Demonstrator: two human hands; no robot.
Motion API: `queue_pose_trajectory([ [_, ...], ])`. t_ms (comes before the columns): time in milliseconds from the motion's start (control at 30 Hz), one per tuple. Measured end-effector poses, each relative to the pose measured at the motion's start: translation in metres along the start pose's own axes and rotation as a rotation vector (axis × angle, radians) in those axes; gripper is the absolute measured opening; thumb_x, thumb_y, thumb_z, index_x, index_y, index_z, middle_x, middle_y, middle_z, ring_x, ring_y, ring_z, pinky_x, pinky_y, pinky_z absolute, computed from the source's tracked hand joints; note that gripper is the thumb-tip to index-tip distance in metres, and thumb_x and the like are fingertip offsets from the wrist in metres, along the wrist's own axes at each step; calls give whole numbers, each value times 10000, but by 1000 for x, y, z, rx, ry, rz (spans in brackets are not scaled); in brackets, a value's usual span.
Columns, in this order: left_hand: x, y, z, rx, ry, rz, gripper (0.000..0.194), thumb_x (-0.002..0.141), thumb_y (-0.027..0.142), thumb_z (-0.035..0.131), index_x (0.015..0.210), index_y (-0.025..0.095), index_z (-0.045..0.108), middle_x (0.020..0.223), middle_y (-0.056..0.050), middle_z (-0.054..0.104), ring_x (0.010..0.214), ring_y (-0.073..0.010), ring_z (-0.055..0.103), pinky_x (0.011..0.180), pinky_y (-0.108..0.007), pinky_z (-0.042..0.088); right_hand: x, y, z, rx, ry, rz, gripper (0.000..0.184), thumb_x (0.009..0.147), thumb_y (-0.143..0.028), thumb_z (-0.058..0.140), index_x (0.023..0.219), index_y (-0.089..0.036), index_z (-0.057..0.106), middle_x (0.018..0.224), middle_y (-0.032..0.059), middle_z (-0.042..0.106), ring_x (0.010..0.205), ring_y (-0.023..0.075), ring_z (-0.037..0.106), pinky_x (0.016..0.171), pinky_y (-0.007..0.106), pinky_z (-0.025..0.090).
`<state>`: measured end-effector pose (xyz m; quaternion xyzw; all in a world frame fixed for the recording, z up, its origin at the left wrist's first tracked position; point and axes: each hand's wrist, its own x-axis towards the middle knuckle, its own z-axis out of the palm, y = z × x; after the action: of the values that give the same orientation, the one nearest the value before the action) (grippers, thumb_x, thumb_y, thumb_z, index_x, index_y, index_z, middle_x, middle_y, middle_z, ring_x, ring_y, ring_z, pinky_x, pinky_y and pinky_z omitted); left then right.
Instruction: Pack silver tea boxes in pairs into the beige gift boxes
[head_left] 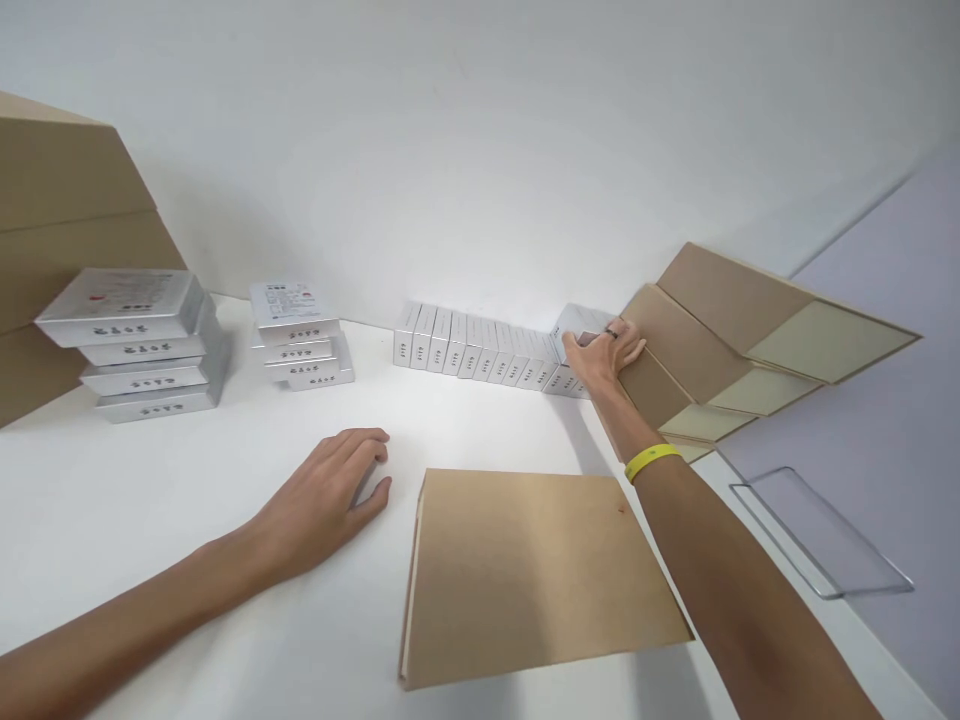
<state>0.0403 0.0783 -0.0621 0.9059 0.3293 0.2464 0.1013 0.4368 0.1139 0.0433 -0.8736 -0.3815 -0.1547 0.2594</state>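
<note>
My left hand (pixel 334 490) lies palm down on the white table (pixel 150 500), fingers loosely stretched, holding nothing, just left of a flat closed brown cardboard box (pixel 536 570). My right hand (pixel 604 352), with a ring and a yellow wristband, reaches to the far end of a row of small silver boxes (pixel 480 350) standing on edge along the wall. Its fingers curl around the rightmost silver box (pixel 577 325), which is tilted out of the row.
Two stacks of flat silver boxes (pixel 142 340) (pixel 300 335) sit at the left. A large brown carton (pixel 52 220) stands at the far left. Folded brown cardboard sleeves (pixel 735 340) lean at the right. A clear plastic piece (pixel 821 535) lies by the table's right edge.
</note>
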Motion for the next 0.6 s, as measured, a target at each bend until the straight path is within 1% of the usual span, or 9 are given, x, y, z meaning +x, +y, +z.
queue_pose_trajectory([
  [67,0,-2,1,-19,-15,-21,210,983,429,467,1036,229,506,1320,-125,616,1243,-311,570,1014,-498,481,-1,3,-3,35,29,-8,672,887,-589,601,1416,-209,435,1624,120,229,1496,374,175,1202,620,144],
  [133,-1,-4,1,-36,-29,-45,231,978,452,477,1040,232,511,1333,-120,609,1261,-311,561,1019,-493,488,-2,5,-8,84,5,-25,761,856,-630,613,1430,-191,375,1634,151,170,1504,379,151,1209,600,135],
  [233,-1,-5,1,-46,-59,-80,267,964,493,484,1037,239,522,1354,-107,600,1278,-316,555,1013,-492,500,-12,12,-27,178,-94,-109,859,816,-724,589,1420,-190,294,1634,176,99,1528,334,101,1232,501,160],
  [300,-1,-5,1,-49,-70,-91,282,957,509,483,1032,240,530,1365,-104,596,1286,-321,553,1016,-496,503,-28,20,-49,238,-194,-203,854,789,-729,607,1394,-212,297,1630,156,115,1540,279,93,1237,435,192],
  [367,0,-4,1,-57,-72,-96,293,948,518,490,1029,241,539,1371,-104,596,1286,-324,557,1027,-505,501,-54,34,-76,287,-303,-286,816,773,-688,645,1376,-240,324,1628,127,163,1541,248,138,1229,414,240],
  [433,0,0,-3,-85,-68,-112,299,939,527,503,1039,249,551,1387,-96,594,1277,-326,569,1030,-508,505,-88,57,-107,321,-409,-329,715,791,-688,638,1340,-297,400,1641,76,202,1506,256,273,1177,432,348],
  [500,-5,6,-12,-148,-53,-162,296,948,527,497,1072,267,564,1412,-81,588,1259,-317,591,1003,-475,532,-128,88,-134,358,-428,-313,624,823,-662,624,1328,-344,439,1638,44,263,1499,282,298,1173,486,354],
  [533,-10,9,-18,-191,-52,-187,288,959,520,489,1096,279,571,1421,-71,589,1244,-307,608,978,-445,552,-149,106,-145,419,-393,-236,545,828,-645,627,1281,-375,493,1588,23,376,1475,288,342,1189,502,328],
  [600,-22,17,-31,-266,-93,-194,276,961,488,509,1158,310,583,1398,-51,619,1190,-285,651,924,-378,583,-192,141,-156,513,-367,-15,463,841,-653,583,1219,-386,589,1438,44,560,1404,316,448,1182,535,335],
])
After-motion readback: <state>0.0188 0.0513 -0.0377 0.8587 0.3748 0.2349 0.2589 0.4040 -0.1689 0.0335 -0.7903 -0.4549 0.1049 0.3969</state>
